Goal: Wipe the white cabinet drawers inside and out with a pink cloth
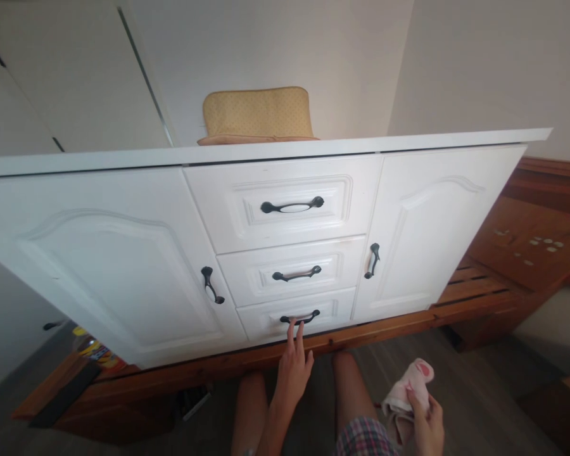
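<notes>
My left hand (293, 367) reaches up to the bottom drawer (261, 323) of a white cabinet. Its index and middle fingertips touch or come very near the dark curved handle (308, 315) and stand a little apart, with the thumb out to the side. Whether they are hooked behind the handle I cannot tell. The drawer sits closed. Low on the right, my right hand (427, 424) is closed on what looks like a pale pink sock (411, 386), with a rounded end and a darker pink patch. More folded cloth hangs below the fingers.
Two more closed drawers (251, 278) sit above, between a left cabinet door (109, 278) and a right one (427, 228). A yellow box-like case (259, 111) stands on top. The cabinet rests on a wooden frame (209, 367). A bottle (95, 348) is at the left.
</notes>
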### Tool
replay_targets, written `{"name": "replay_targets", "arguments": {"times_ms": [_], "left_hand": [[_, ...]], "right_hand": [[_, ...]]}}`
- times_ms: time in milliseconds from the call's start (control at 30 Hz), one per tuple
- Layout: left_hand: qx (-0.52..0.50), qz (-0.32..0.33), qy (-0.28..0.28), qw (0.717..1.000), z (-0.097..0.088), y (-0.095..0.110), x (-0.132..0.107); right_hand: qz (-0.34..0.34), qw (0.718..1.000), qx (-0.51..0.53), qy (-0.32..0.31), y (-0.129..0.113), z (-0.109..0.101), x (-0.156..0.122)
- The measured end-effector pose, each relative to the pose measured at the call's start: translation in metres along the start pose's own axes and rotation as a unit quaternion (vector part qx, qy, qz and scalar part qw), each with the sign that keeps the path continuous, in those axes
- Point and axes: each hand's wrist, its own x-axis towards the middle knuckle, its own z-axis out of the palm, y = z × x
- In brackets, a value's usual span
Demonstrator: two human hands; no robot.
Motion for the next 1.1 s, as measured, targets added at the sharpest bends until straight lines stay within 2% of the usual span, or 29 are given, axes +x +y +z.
{"name": "replay_targets", "arguments": {"times_ms": [100,233,433,600,767,867,1000,1100], "left_hand": [[0.02,-0.01,-0.009,1.0,-0.007,0.002,0.005],[0.014,-0.009,0.011,1.0,-0.02,0.003,0.022],[0.02,-0.03,0.015,0.999,-0.021,0.005,0.031],[-0.011,-0.042,0.012,0.999,-0.026,0.006,0.019],[-0.056,-0.058,0.012,0.997,-0.016,0.004,-0.018],[-0.076,-0.083,0.012,0.994,0.002,-0.006,-0.048],[-0.063,-0.12,0.014,0.991,0.021,-0.019,-0.08],[-0.046,-0.142,0.011,0.989,0.027,-0.019,-0.096]], "right_hand": [[0.019,1.0,-0.009,-0.001,0.003,-0.005,-0.002],[0.017,1.0,-0.01,-0.013,-0.001,-0.001,-0.007],[0.029,0.999,0.033,-0.028,-0.015,0.006,-0.021],[0.054,0.996,0.063,-0.022,-0.023,0.003,-0.03],[0.045,0.997,0.068,0.007,-0.034,-0.005,-0.029],[0.014,0.998,0.06,0.025,-0.059,-0.014,-0.027],[-0.007,0.998,0.063,0.02,-0.122,-0.024,-0.029],[-0.133,0.99,0.033,-0.017,-0.176,-0.023,-0.031]]}}
